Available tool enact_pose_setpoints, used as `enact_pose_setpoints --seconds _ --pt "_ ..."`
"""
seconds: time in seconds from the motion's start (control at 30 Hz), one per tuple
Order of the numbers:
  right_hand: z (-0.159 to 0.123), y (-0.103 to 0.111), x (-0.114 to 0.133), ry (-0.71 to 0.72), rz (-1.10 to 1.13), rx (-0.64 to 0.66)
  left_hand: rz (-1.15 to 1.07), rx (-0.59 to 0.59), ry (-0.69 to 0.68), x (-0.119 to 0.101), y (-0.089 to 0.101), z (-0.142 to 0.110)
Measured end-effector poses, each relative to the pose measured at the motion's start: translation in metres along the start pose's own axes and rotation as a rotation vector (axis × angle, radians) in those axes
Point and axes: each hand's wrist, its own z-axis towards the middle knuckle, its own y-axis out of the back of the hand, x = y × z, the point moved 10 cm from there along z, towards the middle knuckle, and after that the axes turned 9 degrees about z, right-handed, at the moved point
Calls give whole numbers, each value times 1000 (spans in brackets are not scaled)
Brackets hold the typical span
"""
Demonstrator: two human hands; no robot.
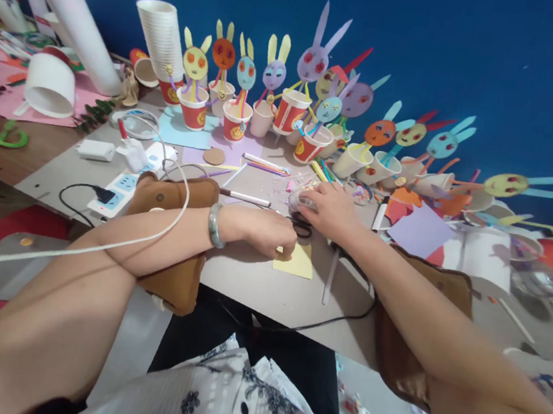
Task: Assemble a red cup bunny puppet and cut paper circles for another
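My left hand (271, 232), with a bangle on the wrist, is curled with its fingertips down at the upper edge of a square of yellow paper (299, 267). Whether anything small is pinched in those fingers is hidden. Just beyond it, my right hand (331, 208) has its fingers bent over a clear plastic object (300, 202) with small coloured bits about it; its exact kind is unclear. A white marker with a dark end (247, 198) lies left of the hands. A black cord (327, 322) runs along the table's front edge.
Paper cups with rabbit-faced figures (192, 113) line the back wall. On the left are a power strip (125, 185), a white cable (174, 221) crossing my left arm, and a cup stack (159, 38). Brown pads (171, 281) lie under both forearms. Purple paper (422, 230) is at right.
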Motion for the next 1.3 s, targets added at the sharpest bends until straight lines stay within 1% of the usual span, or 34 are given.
enact_pose_setpoints --seconds 0.07,0.1,0.17,0.23,0.27,0.33,0.4,0.43,0.5,0.6,0.67,0.73,0.83,0.93,1.0,1.07,1.13,1.2,1.23,1.3 --pt "10 -8 -7 -28 56 43 -6 -3 7 1 1 0" --pt "13 -7 -11 -38 97 37 -7 -6 18 2 1 0" --pt "17 0 -21 -65 208 -8 4 -18 46 5 2 1" --pt "18 9 -36 -122 382 -47 25 -33 66 7 3 1" --pt "17 12 -45 -171 505 -52 36 -35 76 8 3 1" --pt "13 12 -60 -293 834 -48 49 -31 105 11 3 1" --pt "6 10 -68 -410 1218 -76 48 -19 133 14 1 1" --pt "2 8 -69 -453 1375 -96 43 -16 140 15 1 1" --pt "-9 5 -69 -521 1552 -122 28 -16 140 17 1 2" --pt "-29 6 -65 -566 1656 -155 5 -22 137 20 1 3" --pt "-43 10 -61 -553 1745 -208 -5 -21 124 21 1 4" --pt "-55 11 -53 -553 1803 -203 3 -12 85 19 0 4" --pt "-71 6 -43 -572 1853 -176 26 -16 11 12 0 3" --pt "-81 3 -42 -561 1872 -221 24 -44 -32 7 1 2" --pt "-84 3 -42 -519 1834 -259 -4 -69 -17 9 2 4" --pt "-85 4 -41 -469 1750 -271 -72 -149 79 20 7 7" --pt "-85 4 -35 -438 1674 -262 -200 -300 239 41 18 5" --pt "-85 4 -27 -411 1633 -249 -391 -473 374 61 26 0" --pt "-84 5 -23 -393 1625 -248 -502 -542 406 68 27 -2" --pt "-84 6 -15 -359 1617 -248 -735 -619 385 74 24 -1"
